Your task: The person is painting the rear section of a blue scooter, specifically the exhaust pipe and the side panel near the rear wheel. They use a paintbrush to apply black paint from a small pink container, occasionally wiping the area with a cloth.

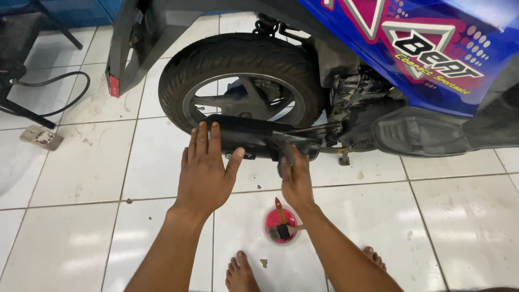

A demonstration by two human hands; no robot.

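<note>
Both hands are on the long black metal exhaust (254,138) beside the scooter's rear wheel (243,81): left hand (204,167) flat, fingers spread; right hand (296,176) grasping its underside. The red-handled brush (281,223) rests unused in the pink bowl (273,217).

This looks like a small motorcycle repair workshop. A blue scooter (411,48) stands on a stained white tiled floor (81,162), its rear wheel (243,81) and black exhaust (259,138) exposed. On the floor just in front of the wheel sits a small red cup (281,224) holding a paintbrush (280,224). Well off to the wheel's left, a black hose (54,89) trails across the tiles.
</note>
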